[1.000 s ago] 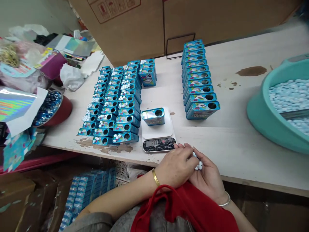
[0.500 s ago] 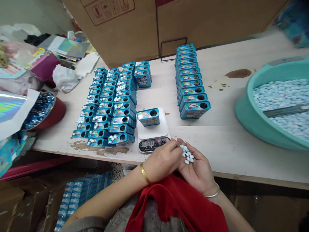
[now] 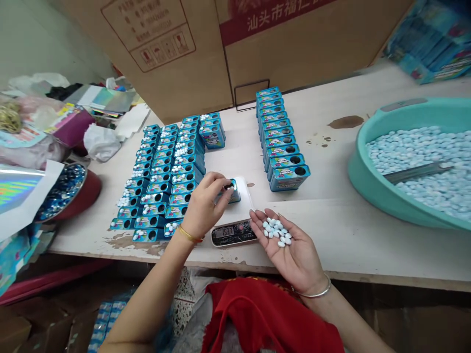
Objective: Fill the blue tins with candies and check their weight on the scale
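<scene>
My left hand [image 3: 206, 203], with a gold bangle, is above a small blue candy tin [image 3: 235, 197]. Its thumb and fingers pinch a pale candy [image 3: 230, 188] at the tin's round hole. That tin stands on a white digital scale [image 3: 243, 212], partly hidden by the hand. Palm up and cupped, my right hand [image 3: 296, 257] holds a small heap of pale blue-white candies [image 3: 275, 230] beside the scale's front right corner.
Rows of blue tins [image 3: 180, 198], many with candies on top, fill the left. Another row of tins [image 3: 289, 179] stands right of the scale. A teal tub [image 3: 355, 166] of candies holds a metal scoop [image 3: 415, 172]. Cardboard boxes [image 3: 206, 93] rise behind.
My left hand has moved from my right palm leftward to the tin on the scale. My right hand has stayed near the scale, its palm now more spread. The view has tilted up slightly.
</scene>
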`<state>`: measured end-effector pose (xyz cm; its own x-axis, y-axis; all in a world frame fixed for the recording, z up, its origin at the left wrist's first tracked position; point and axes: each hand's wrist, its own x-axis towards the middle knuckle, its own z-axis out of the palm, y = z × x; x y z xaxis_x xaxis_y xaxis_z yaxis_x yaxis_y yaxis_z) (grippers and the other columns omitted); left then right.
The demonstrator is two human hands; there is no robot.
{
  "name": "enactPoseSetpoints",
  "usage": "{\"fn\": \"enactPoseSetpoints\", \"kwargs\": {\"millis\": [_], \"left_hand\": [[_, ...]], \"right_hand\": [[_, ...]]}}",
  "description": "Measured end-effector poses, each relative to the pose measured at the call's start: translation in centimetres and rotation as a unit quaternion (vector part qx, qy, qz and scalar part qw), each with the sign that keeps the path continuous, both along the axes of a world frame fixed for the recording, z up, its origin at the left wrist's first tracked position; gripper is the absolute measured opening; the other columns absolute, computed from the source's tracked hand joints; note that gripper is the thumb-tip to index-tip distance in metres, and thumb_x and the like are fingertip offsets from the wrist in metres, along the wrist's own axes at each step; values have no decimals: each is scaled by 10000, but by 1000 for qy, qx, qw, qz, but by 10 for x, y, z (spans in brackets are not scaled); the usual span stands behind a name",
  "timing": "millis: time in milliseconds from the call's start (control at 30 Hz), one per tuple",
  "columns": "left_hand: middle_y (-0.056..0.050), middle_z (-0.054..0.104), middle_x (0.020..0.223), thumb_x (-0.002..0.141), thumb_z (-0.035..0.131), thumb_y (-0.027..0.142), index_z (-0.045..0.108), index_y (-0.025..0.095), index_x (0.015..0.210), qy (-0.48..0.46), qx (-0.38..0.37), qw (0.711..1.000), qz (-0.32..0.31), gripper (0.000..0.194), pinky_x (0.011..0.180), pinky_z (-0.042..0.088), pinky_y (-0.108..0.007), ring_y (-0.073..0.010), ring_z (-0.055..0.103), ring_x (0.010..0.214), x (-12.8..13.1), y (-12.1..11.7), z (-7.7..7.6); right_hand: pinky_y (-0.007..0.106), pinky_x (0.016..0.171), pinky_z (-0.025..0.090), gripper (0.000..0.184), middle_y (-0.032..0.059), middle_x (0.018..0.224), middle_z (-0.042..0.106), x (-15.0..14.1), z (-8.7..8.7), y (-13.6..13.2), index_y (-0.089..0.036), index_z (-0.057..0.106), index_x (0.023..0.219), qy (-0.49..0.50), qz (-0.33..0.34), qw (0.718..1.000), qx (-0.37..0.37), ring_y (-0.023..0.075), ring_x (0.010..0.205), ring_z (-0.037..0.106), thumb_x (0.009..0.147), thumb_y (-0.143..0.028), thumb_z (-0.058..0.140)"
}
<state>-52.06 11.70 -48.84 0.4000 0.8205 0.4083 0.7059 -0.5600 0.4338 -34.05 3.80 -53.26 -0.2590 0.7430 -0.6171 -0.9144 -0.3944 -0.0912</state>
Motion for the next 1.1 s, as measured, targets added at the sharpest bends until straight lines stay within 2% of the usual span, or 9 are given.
{"fn": "enactPoseSetpoints", "kwargs": {"millis": [133, 233, 433, 633, 733, 833, 900, 967, 1100], "left_hand": [[-99, 564, 1146, 816, 631, 409, 539, 192, 1196, 118, -8, 993, 31, 447, 885, 403, -397, -242, 522, 1055, -15, 5, -5], [-78, 613, 1051, 839, 606, 402, 551, 202, 1176, 181, -15, 983, 21, 396, 845, 352, -385, -228, 542, 959, -12, 5, -4], [-62, 628, 1011, 866, 572, 308, 537, 193, 1165, 126, 41, 989, -66, 323, 810, 315, -370, -208, 550, 924, 48, 3, 4], [-81, 600, 1040, 867, 563, 328, 555, 165, 1145, 138, 30, 982, -125, 323, 773, 332, -372, -225, 528, 935, 111, 22, -32], [-95, 583, 1073, 872, 558, 346, 566, 172, 1136, 159, 42, 980, -112, 317, 781, 340, -373, -231, 514, 953, 120, 30, -44], [-95, 580, 1098, 869, 540, 463, 554, 192, 1159, 147, 61, 980, -120, 396, 811, 341, -372, -230, 512, 980, 108, 49, -39], [-100, 575, 1118, 871, 521, 489, 529, 197, 1191, 134, 70, 986, -69, 433, 844, 339, -380, -236, 506, 1020, 89, 77, -30], [-118, 551, 1164, 874, 528, 415, 516, 190, 1198, 148, 67, 985, 49, 394, 871, 334, -401, -263, 483, 1074, 61, 116, -21], [-178, 476, 1243, 787, 601, 288, 554, 161, 1130, 252, -7, 940, 231, 369, 886, 322, -462, -352, 423, 1132, 7, 192, -19]], "right_hand": [[349, 983, 510, 222, 115, 1034, 720, 11, -9, -5, -122, 675, 930, -10, -17, 1000, -12, 206, 1140, 612, 869, -172, 468], [345, 976, 515, 213, 109, 1030, 722, 20, -17, -10, -124, 675, 930, -23, -31, 999, -24, 202, 1136, 614, 866, -176, 479], [342, 969, 519, 214, 98, 1012, 727, 36, -28, -16, -117, 679, 927, -30, -70, 997, -32, 200, 1119, 625, 866, -165, 479], [348, 992, 501, 185, 90, 1004, 730, 49, -36, -15, -129, 684, 928, -36, -111, 993, -11, 186, 1114, 628, 847, -161, 520], [350, 1003, 494, 179, 80, 1032, 728, 53, -41, -16, -143, 685, 946, -41, -105, 994, -7, 187, 1117, 626, 835, -176, 547], [347, 982, 516, 200, 86, 1067, 722, 54, -45, -15, -148, 689, 959, -30, -102, 994, -30, 193, 1123, 623, 834, -157, 532], [346, 964, 532, 230, 99, 1078, 719, 53, -46, -14, -140, 693, 960, -12, -98, 994, -54, 201, 1135, 615, 838, -128, 499], [347, 942, 548, 260, 108, 1070, 722, 52, -44, -12, -133, 700, 947, 3, -95, 992, -81, 208, 1132, 616, 848, -109, 460], [338, 908, 567, 295, 116, 1043, 729, 49, -38, -7, -127, 707, 927, 16, -94, 990, -109, 215, 1110, 628, 873, -123, 417]]}}
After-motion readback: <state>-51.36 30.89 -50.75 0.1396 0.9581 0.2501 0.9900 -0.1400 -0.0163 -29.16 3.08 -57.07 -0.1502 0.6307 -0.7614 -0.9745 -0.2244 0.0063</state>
